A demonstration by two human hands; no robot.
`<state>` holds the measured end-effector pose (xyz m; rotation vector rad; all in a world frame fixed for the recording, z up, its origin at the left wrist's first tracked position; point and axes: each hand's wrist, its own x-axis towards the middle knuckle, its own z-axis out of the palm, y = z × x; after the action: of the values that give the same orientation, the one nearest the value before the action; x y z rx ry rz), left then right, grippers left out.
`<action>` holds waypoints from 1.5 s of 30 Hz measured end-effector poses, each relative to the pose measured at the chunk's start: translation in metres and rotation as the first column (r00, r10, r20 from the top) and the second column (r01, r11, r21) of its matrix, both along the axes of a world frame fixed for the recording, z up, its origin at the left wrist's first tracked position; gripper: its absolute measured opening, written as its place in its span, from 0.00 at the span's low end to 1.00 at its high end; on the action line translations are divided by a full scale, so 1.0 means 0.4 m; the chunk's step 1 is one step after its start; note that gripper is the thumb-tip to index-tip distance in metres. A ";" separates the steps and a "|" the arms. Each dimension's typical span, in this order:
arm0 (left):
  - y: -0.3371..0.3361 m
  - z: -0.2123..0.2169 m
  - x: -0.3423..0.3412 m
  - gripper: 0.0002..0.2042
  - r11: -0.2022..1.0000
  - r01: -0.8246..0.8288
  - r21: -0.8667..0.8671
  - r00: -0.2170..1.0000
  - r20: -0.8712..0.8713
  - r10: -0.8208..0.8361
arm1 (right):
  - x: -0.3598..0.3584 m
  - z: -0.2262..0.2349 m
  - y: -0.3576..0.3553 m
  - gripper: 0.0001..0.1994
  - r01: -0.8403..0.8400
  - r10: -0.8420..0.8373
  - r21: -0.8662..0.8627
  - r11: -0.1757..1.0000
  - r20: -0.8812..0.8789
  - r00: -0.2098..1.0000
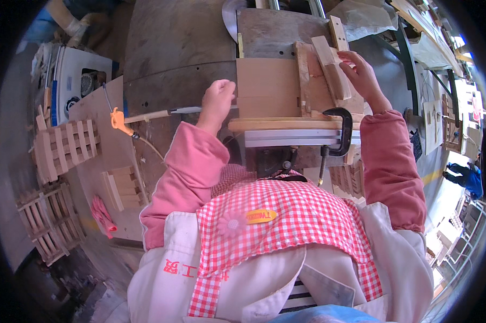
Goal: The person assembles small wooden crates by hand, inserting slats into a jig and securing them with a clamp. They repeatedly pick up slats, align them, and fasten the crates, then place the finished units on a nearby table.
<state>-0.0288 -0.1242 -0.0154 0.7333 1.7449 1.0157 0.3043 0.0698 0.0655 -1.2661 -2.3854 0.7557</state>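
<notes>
The wooden block (331,70) lies slanted just beside the thumb and fingertips of the right hand (356,65), whose fingers are bent and parted in a loose, unclenched shape; whether they touch its edge I cannot tell. Left of that grip, past the block, an upright wooden strip (303,81) borders a flat brown board (267,86), and a drilled wooden bar (338,33) runs beyond the fingertips. Nearer the body than the grip are a wooden rail (286,124), a metal rail (294,139) and the black C-clamp (346,132) straddling them. The left hand (218,99), well apart on the far side of the board, has its fingers curled inward; whether it grasps anything does not show. With the right fingers so slack, the block could skew or slide if pushed from one edge, since it already lies at an angle. A poorly tightened clamp could let the rails shift, and a sleeve reaching low across it might snag on its frame. Beyond the board's far left corner sits a pale disc-like part (230,20); if it is a blade, a careless reach past that corner could cut. Farther left of both hands lies an orange air gun (120,121), its hose another possible snag.
</notes>
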 end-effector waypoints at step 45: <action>0.132 -0.068 -0.016 0.20 0.978 0.066 0.196 0.964 -0.265 -0.012 | -0.337 0.032 -0.135 0.18 0.044 -0.072 0.183 0.982 0.148 0.986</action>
<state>-0.0352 -0.0715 -0.0428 1.0697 1.8592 1.1215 0.1695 0.0158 0.0783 -1.3550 -2.4605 0.4281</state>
